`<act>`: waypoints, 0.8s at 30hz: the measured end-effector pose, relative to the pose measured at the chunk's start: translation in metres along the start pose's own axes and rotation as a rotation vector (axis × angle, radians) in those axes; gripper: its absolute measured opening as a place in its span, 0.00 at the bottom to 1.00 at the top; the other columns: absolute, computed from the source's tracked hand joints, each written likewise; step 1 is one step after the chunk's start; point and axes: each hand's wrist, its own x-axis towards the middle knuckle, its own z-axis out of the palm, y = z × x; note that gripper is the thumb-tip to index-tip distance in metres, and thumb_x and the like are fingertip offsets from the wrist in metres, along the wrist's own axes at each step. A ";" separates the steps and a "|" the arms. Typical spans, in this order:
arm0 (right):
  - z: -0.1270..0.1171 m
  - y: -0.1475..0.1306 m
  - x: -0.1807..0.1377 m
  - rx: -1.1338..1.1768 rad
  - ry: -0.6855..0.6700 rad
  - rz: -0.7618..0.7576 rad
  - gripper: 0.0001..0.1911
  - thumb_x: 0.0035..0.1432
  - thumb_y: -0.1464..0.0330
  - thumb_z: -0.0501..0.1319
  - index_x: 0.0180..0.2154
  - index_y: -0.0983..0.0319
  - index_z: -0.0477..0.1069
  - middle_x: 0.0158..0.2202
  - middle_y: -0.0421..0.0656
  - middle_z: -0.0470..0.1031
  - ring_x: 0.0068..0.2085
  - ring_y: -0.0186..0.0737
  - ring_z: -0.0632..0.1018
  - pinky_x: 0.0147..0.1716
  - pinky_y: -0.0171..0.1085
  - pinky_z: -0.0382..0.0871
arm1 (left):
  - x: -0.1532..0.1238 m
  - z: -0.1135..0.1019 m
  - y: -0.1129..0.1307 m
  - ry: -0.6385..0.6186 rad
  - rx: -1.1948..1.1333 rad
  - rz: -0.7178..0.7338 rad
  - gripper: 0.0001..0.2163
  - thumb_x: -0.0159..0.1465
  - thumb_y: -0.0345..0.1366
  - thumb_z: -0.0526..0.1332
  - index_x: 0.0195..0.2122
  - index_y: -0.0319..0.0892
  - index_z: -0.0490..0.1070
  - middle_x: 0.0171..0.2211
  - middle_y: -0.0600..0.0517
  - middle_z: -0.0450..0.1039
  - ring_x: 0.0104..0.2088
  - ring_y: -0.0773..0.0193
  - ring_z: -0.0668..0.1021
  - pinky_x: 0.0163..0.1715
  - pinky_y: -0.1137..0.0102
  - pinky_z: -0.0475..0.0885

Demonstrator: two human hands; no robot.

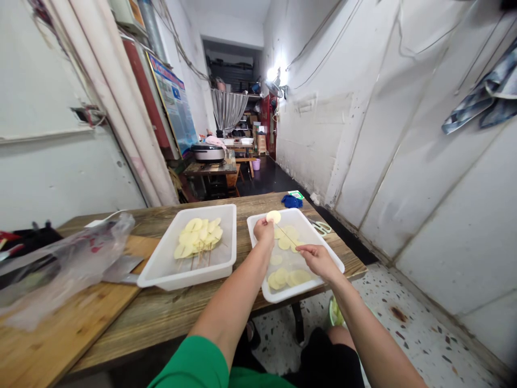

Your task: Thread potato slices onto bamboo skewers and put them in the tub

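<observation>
My left hand pinches a round, pale yellow potato slice above the far left part of the right-hand white tray. A thin wooden skewer runs slantwise from the slice to my right hand, whose fingers are closed on its lower end. Whether the tip has entered the slice is too small to tell. Below my hands, loose potato slices lie in that tray. To the left, another white tray holds a pile of skewered potato slices with their sticks pointing toward me.
On the left lie a wooden board, a cleaver and a crumpled plastic bag. Scissors and a blue cloth sit by the right tray. A green-rimmed container stands on the floor below.
</observation>
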 end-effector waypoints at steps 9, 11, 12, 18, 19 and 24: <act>0.002 0.001 0.001 0.022 0.042 -0.019 0.23 0.49 0.63 0.53 0.40 0.71 0.76 0.16 0.37 0.63 0.19 0.30 0.58 0.19 0.31 0.51 | -0.007 -0.001 0.002 -0.110 0.007 0.087 0.05 0.48 0.30 0.65 0.27 0.41 0.71 0.24 0.54 0.71 0.27 0.67 0.73 0.29 0.75 0.66; 0.002 0.003 0.001 0.022 0.047 -0.032 0.23 0.49 0.63 0.53 0.40 0.70 0.76 0.17 0.37 0.64 0.19 0.30 0.59 0.19 0.31 0.52 | -0.009 -0.001 0.004 -0.141 0.006 0.082 0.06 0.48 0.30 0.65 0.28 0.41 0.71 0.24 0.54 0.71 0.26 0.67 0.73 0.29 0.75 0.66; 0.001 0.003 0.002 0.022 0.047 -0.038 0.23 0.49 0.63 0.53 0.40 0.70 0.76 0.17 0.37 0.64 0.19 0.30 0.59 0.19 0.31 0.52 | -0.011 -0.001 0.005 -0.159 0.010 0.083 0.06 0.48 0.30 0.65 0.28 0.41 0.71 0.24 0.54 0.71 0.26 0.68 0.73 0.28 0.75 0.66; 0.002 0.006 0.005 0.027 0.121 -0.050 0.24 0.50 0.62 0.53 0.41 0.70 0.76 0.19 0.39 0.67 0.20 0.31 0.61 0.19 0.31 0.54 | -0.024 0.001 0.009 -0.320 0.065 0.139 0.04 0.50 0.31 0.64 0.27 0.40 0.71 0.22 0.54 0.71 0.23 0.70 0.71 0.27 0.76 0.66; 0.003 0.007 0.005 0.028 0.127 -0.055 0.24 0.50 0.62 0.53 0.42 0.70 0.76 0.19 0.39 0.67 0.20 0.31 0.61 0.19 0.31 0.54 | -0.026 0.002 0.011 -0.323 0.048 0.131 0.04 0.50 0.31 0.64 0.27 0.40 0.71 0.23 0.54 0.71 0.23 0.70 0.71 0.27 0.75 0.66; 0.005 0.011 0.005 0.020 0.130 -0.084 0.25 0.50 0.61 0.54 0.42 0.72 0.75 0.17 0.37 0.64 0.18 0.30 0.60 0.18 0.31 0.54 | -0.030 0.002 0.019 -0.323 -0.105 -0.002 0.08 0.51 0.32 0.65 0.32 0.38 0.70 0.28 0.51 0.73 0.24 0.71 0.73 0.28 0.73 0.70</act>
